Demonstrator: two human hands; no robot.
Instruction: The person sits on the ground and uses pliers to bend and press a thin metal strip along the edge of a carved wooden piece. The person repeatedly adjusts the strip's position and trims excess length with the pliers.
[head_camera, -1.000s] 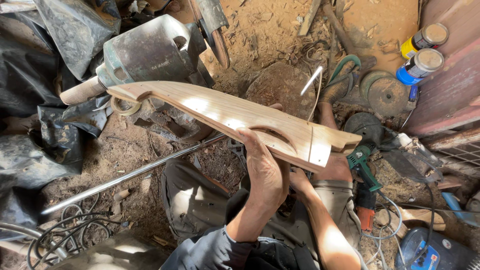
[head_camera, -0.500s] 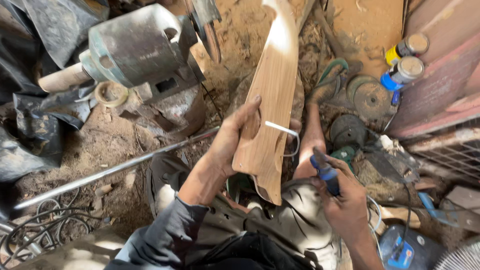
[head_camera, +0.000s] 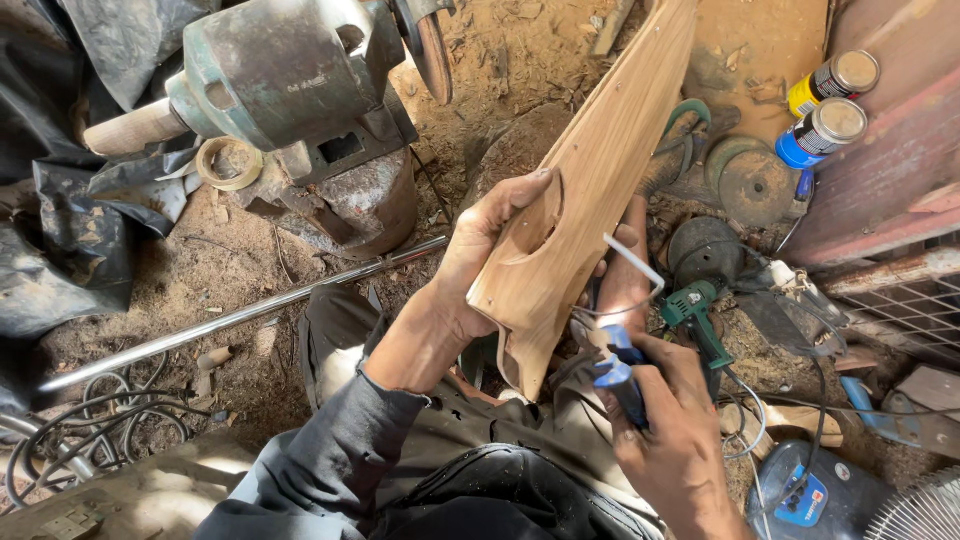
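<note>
A long, curved, pale-brown carved wooden piece (head_camera: 590, 190) stands nearly upright at the middle of the view, its upper end running off the top edge and its lower point above the person's lap. The left hand (head_camera: 480, 250) is clamped on its left edge, thumb hooked beside an oval cut-out in the wood. The right hand (head_camera: 670, 440), just below and right of the wooden piece, is closed around a blue-handled tool (head_camera: 618, 372); a thin white bent wire frame (head_camera: 632, 268) rises from that tool to touch the right edge of the wood.

The ground is bare dirt floor (head_camera: 240, 260), strewn with sawdust and chips. Left of the wooden piece a grey-green metal bench grinder motor (head_camera: 280, 70) sits on a rusty metal stand (head_camera: 360, 195), with a worn grinding disc (head_camera: 432, 50) at its right end and a roll of tan tape (head_camera: 228, 162) by its base. A long shiny steel rod (head_camera: 240, 315) lies slanted on the floor below the grinder, and coiled dark cables (head_camera: 110, 420) lie further down left. Crumpled black plastic sheeting (head_camera: 60, 230) fills the far left.

Right of the wooden piece lie a green power drill (head_camera: 700, 320), a dark round disc (head_camera: 705, 250), a rusty round metal disc (head_camera: 750, 185), and two spray cans, one yellow (head_camera: 835, 82) and one blue (head_camera: 820, 132), leaning against a reddish-brown wall panel (head_camera: 890, 170).
</note>
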